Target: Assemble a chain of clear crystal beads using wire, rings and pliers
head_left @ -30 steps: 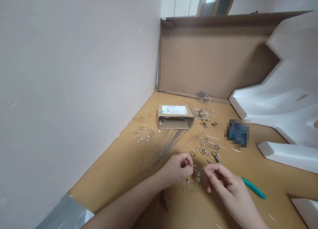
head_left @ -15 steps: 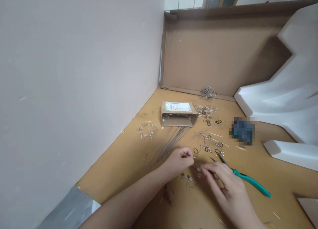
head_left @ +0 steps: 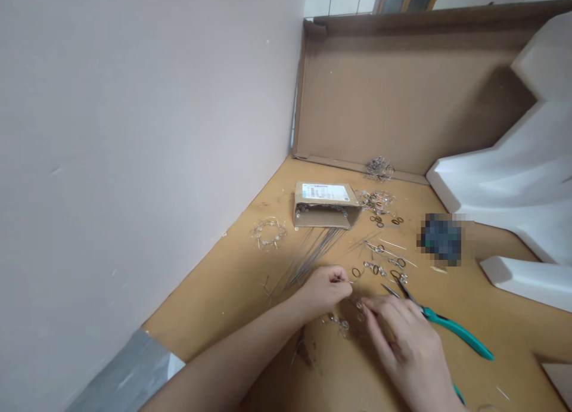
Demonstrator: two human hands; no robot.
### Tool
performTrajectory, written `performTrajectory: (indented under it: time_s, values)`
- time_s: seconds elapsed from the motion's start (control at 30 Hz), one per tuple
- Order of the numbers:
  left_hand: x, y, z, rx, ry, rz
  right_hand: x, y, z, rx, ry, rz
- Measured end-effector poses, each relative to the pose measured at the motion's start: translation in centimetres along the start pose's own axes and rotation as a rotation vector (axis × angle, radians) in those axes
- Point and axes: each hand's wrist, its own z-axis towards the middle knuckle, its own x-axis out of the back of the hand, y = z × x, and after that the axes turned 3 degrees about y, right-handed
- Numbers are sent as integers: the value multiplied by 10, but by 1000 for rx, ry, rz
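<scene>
My left hand (head_left: pixel 325 290) is closed in a pinch on a thin metal wire (head_left: pixel 348 281), whose tip sticks out past the fingertips. To its right, my right hand (head_left: pixel 404 343) pinches small clear beads (head_left: pixel 360 307), with thumb and forefinger pressed together. A fine strand seems to run between the two hands, too thin to follow fully. Under the hands on the table lies a short string of clear beads (head_left: pixel 336 321). Pliers (head_left: pixel 458 333) with green handles lie partly beneath my right hand, jaws spread.
An open cardboard box (head_left: pixel 324 204) with a label stands behind a bundle of straight wires (head_left: pixel 315 254). A beaded wire ring (head_left: pixel 269 234) lies left. Dark rings (head_left: pixel 356 272) and wire pieces (head_left: pixel 378 200) are scattered right. White foam (head_left: pixel 527 278), a cardboard wall (head_left: pixel 402 96) and a blurred dark object (head_left: pixel 441 239) stand beyond.
The view has shifted slightly, so things appear a little further right. My right hand has turned slightly, its fingers closer around the beads, and the pliers' second handle now shows below it.
</scene>
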Motion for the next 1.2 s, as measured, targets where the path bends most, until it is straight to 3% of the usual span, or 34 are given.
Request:
performTrajectory:
  time_s: [0.2, 0.3, 0.43, 0.67, 0.77, 0.93, 1.2]
  values:
    - [0, 0, 2, -15, 43, 40, -5, -3, -1, -40, -87, -63]
    - [0, 0, 3, -28, 58, 47, -6, 2, -5, -101, -118, 25]
    - [0, 0, 2, -87, 14, 37, -3, 11, -7, -309, -165, 191]
    - [-1, 7, -7, -156, -113, 79, -3, 19, -8, -788, -113, 405]
    - [-2, 11, -11, -167, -166, 56, -3, 16, -2, -876, -123, 535]
    - [-5, 11, -15, -190, -254, -45, 1, 10, 7, -885, -139, 657]
    - [0, 11, -7, -79, -19, -143, -3, 23, -4, -996, 10, 640]
